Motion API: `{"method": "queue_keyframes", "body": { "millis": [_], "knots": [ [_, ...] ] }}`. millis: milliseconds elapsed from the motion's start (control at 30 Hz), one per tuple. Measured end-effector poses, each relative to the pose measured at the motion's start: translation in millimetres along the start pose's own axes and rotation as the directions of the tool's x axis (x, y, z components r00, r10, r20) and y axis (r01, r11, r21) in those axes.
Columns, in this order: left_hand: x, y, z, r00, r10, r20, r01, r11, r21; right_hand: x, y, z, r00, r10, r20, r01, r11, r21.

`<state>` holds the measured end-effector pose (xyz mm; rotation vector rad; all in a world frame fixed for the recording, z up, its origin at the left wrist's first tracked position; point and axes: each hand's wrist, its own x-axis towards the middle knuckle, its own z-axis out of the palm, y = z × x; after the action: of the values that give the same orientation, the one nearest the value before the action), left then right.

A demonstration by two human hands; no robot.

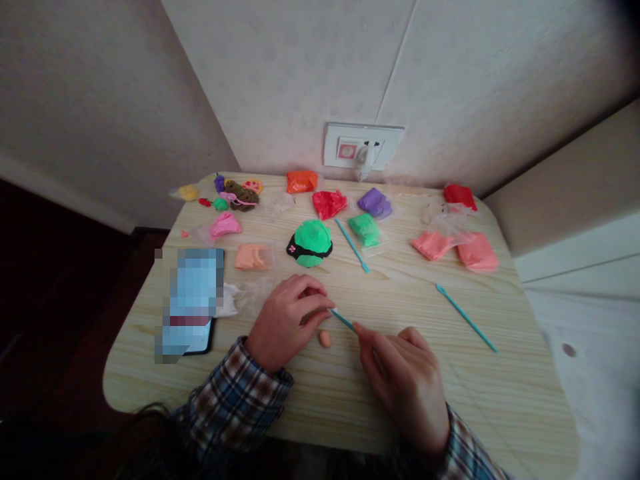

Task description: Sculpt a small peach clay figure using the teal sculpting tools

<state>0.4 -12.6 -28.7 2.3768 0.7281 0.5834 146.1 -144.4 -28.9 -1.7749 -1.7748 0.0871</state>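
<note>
My right hand (405,373) grips a blue clay modelling tool (343,319), its tip pointing up and left. That tip meets a tiny white piece of clay (333,310) pinched between the thumb and fingertips of my left hand (293,317). Just below the left fingertips, a small peach clay lump (325,339) lies on the table. Beyond my hands sits a green clay cap shape (313,241) with a black band and a small pink decoration at its left.
Bags of clay in orange (301,181), red (329,203), purple (375,203), green (366,230) and coral (477,252) lie across the table (480,407). Two more blue tools (353,245) rest there. A phone (200,300) is at the left, a wall socket (363,147) behind.
</note>
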Motion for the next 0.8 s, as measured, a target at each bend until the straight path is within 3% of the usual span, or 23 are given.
{"method": "queue_keyframes", "body": {
  "millis": [200, 500, 800],
  "knots": [
    [0.7, 0.1, -0.4, 1.0, -0.011, 0.0, 0.011, 1.0, -0.001, -1.2, -0.9, -3.3, 0.998, -0.063, 0.001, 0.063, 0.998, -0.018],
    [1.0, 1.4, -1.1, 1.0, -0.017, -0.002, 0.017, 1.0, -0.011, -13.0, 4.6, -2.5, 0.999, -0.011, -0.051, 0.016, 0.996, 0.091],
    [-0.1, 2.5, 0.5, 0.995, -0.094, 0.012, 0.094, 0.995, -0.011, 1.1, 12.2, -6.5, 1.0, 0.008, 0.015, -0.01, 0.992, 0.123]
  ]
}}
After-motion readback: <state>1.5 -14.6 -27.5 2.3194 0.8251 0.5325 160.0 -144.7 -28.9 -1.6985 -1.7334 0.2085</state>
